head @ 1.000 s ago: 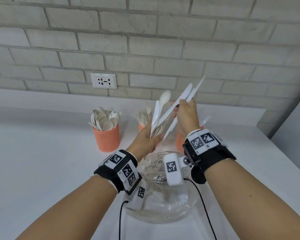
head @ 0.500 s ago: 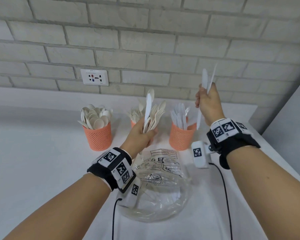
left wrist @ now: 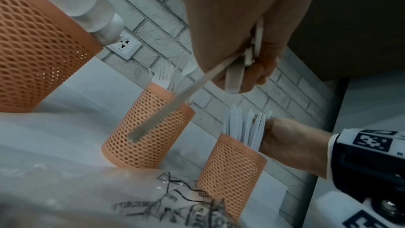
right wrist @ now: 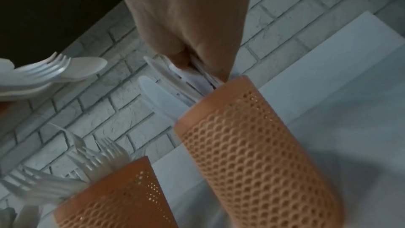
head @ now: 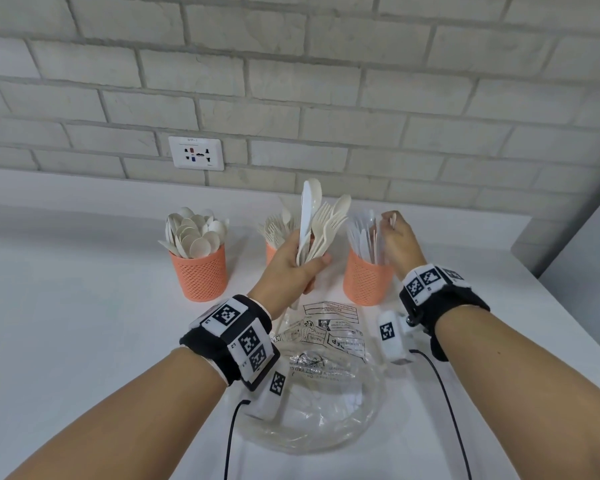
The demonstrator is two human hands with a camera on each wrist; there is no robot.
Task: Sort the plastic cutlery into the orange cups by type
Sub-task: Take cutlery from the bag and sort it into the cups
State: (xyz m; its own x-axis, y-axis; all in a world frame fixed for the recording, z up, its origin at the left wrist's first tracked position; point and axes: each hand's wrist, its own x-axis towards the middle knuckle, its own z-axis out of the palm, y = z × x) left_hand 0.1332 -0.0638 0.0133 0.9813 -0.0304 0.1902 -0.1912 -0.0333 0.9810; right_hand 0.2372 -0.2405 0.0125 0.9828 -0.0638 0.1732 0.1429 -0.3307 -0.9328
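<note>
- White counter (head: 84, 323) below brick wall
- Right hand (head: 399, 242) pinches knives (head: 369, 237), seating them in right orange cup (head: 366, 282)
- Left hand (head: 291, 268) grips mixed bundle (head: 317, 225)
- Next: let go, draw another piece

White counter (head: 84, 341), three orange cups (head: 200, 271), clear plastic bag (head: 326, 403)

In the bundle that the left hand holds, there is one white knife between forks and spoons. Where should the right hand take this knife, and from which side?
Pinch the white knife by its upper blade, coming from above. It stands upright and tops most of the bundle, while the left hand wraps the handles below. Probably the right hand can lift it straight up.
</note>
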